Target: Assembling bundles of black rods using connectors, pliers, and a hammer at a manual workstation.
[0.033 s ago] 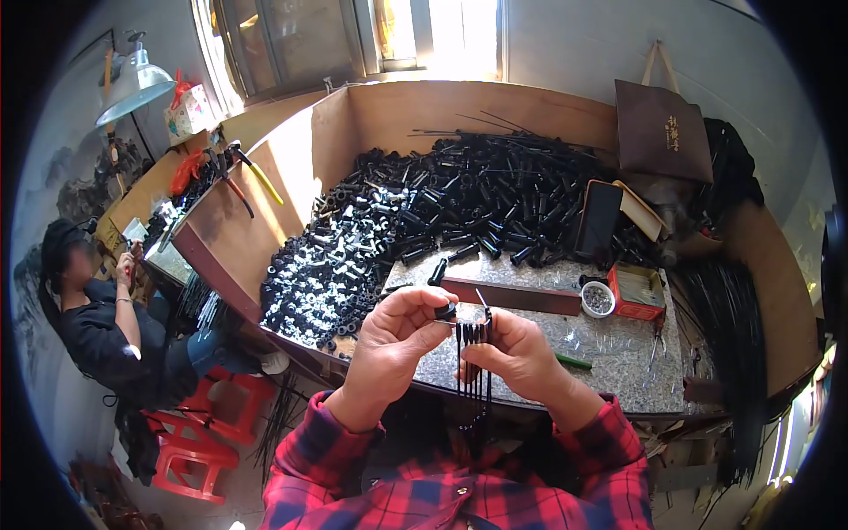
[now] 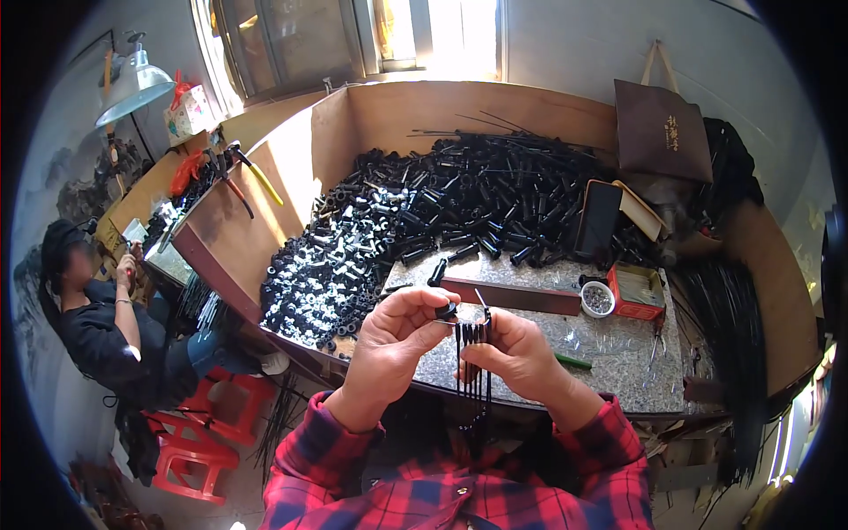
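My left hand [image 2: 396,340] is closed, its thumb and fingertips pinching a small black round piece [image 2: 446,311]. A thin pale wire or needle runs from these fingertips toward the right hand. Several narrow black strips [image 2: 474,375] hang side by side from loops at the top, and my right hand [image 2: 519,352] grips them between thumb and fingers. Above the loops a thin metallic pin [image 2: 480,299] sticks up beside the right fingertips. Both hands are close together over the near edge of the speckled worktop [image 2: 530,331]; how the wire meets the loops is too small to tell.
Heaped black tubular parts [image 2: 477,194] fill the wooden-walled bench, with small black rings [image 2: 318,287] at left. A phone [image 2: 599,218], a white cup [image 2: 597,299], a red box [image 2: 638,291] and black strands [image 2: 733,327] lie right. Another person [image 2: 97,309] sits at left near red stools [image 2: 199,450].
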Motion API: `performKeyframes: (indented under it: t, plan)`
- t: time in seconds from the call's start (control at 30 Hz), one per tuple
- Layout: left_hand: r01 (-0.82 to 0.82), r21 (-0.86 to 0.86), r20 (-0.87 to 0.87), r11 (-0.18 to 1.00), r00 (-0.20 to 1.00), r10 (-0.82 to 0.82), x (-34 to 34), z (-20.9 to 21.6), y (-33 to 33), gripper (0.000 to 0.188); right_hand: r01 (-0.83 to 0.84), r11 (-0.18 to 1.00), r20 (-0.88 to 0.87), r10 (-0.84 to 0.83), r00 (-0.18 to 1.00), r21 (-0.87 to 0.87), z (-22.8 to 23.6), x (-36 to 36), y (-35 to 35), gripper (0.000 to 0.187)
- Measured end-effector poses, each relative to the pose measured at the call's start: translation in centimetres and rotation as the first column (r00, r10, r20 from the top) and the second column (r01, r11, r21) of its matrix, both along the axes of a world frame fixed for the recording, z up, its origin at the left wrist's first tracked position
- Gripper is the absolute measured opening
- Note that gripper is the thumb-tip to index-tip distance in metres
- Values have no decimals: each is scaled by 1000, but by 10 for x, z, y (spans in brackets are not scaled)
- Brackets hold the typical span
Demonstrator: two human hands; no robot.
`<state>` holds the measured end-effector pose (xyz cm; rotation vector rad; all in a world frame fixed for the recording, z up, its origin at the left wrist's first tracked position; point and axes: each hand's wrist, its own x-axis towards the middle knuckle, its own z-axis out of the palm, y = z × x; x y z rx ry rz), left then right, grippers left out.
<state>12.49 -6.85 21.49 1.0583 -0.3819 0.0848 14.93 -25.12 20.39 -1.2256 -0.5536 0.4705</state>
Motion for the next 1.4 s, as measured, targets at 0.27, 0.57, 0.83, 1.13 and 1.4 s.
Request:
performKeyframes:
  t: [0.27, 0.57, 0.83, 1.13, 1.4]
  plan:
    - [-30, -25, 60, 999, 998, 32, 1, -5, 0, 26, -25, 1000, 43, 25, 999, -8, -7, 3, 0, 14]
    - [69, -10, 14, 998, 998, -69, -1, -2, 4, 23, -31, 999, 61, 32, 998, -8, -6, 1, -1, 14]
    - [116, 0, 126, 993, 985, -115, 0, -5, 4, 22, -33, 999, 73, 33, 997, 1, -5, 1, 0, 14]
    - [89, 63, 150, 994, 984, -98, -9, 8, 1, 26, -40, 999, 12, 39, 999, 22, 3, -5, 3, 10]
    - [35, 78, 112, 996, 993, -44, -11, 6, -3, 23, 8, 999, 78, -4, 997, -51, -5, -4, 6, 12]
